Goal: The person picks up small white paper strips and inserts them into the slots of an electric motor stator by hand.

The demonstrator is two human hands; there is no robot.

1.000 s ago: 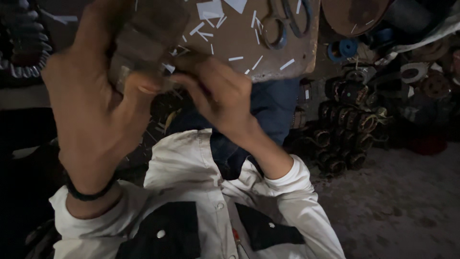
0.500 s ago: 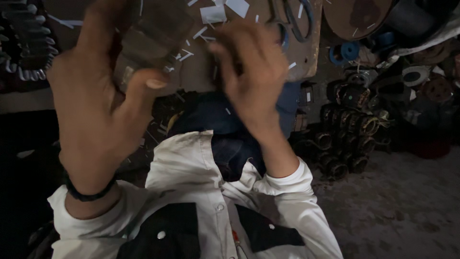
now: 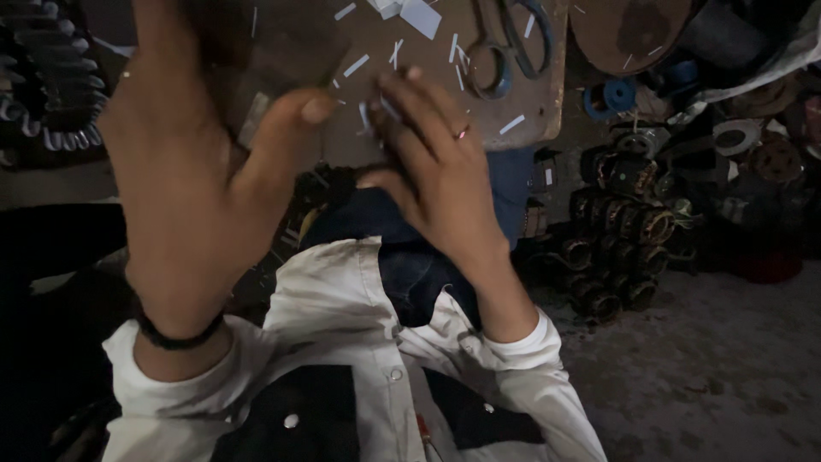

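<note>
My left hand [image 3: 192, 205] is raised close to the camera and grips a dark grey, blocky metal piece [image 3: 269, 60], thumb across its front. A black band circles that wrist. My right hand [image 3: 436, 171], with a ring on one finger, lies fingers apart on a brown wooden board [image 3: 530, 94]. Its fingertips touch small white paper strips [image 3: 380, 107] scattered there. Whether a strip is pinched is hidden by the fingers. Both arms wear white sleeves over my lap.
Blue-handled scissors [image 3: 505, 43] lie on the board beyond my right hand. A rusty round disc [image 3: 633, 26] and a blue spool [image 3: 616, 94] sit to the right. Stacked dark wound coils [image 3: 624, 222] stand on the grey concrete floor [image 3: 727, 359]. More ribbed parts [image 3: 43, 103] lie far left.
My right hand left the metal piece, moved up and right, and came down on the board among the paper strips. My left hand stayed raised, still holding the piece.
</note>
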